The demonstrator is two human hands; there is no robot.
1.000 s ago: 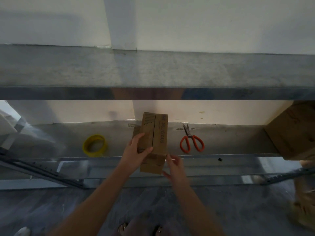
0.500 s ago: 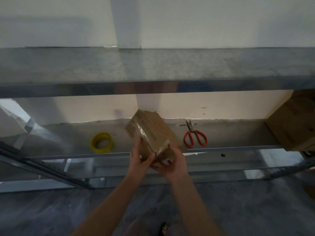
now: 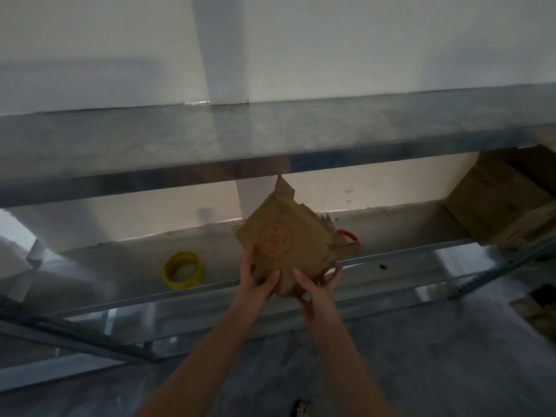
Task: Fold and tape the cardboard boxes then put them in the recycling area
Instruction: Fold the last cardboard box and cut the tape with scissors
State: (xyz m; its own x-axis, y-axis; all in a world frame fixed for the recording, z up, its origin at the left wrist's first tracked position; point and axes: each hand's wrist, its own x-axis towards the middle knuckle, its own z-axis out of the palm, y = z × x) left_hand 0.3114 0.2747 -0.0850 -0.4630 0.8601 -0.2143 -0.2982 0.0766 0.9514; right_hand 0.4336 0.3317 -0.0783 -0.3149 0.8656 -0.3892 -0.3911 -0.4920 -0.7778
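Nearest, two bare forearms reach up from the bottom of the view over a grey floor (image 3: 451, 371). The left hand (image 3: 260, 281) grips the box (image 3: 282, 245) at its lower left edge, thumb laid across the printed face. The right hand (image 3: 316, 291) pinches the lower right corner, thumb in front and fingers curled behind. Both hands are closed on the cardboard, and neither holds anything else.

The box hangs in the air, tilted like a diamond, just over the front rail of the lower shelf (image 3: 421, 251) and touching nothing but the hands. One flap sticks up at its top and ragged flaps jut out to the right, so I judge the folding only partly done. Whether any tape is on it I cannot tell.

Further back, a yellow tape (image 3: 183, 269) roll lies on the shelf, left of the box and apart from it. The orange scissors (image 3: 349, 234) are mostly hidden behind the box. A bigger carton (image 3: 496, 212) sits at the far right end. Above runs the upper shelf (image 3: 270, 136), then the white wall (image 3: 361, 40).

Still to come, by my reading: flattening, taping, and carrying it off. No recycling area is plainly in view.
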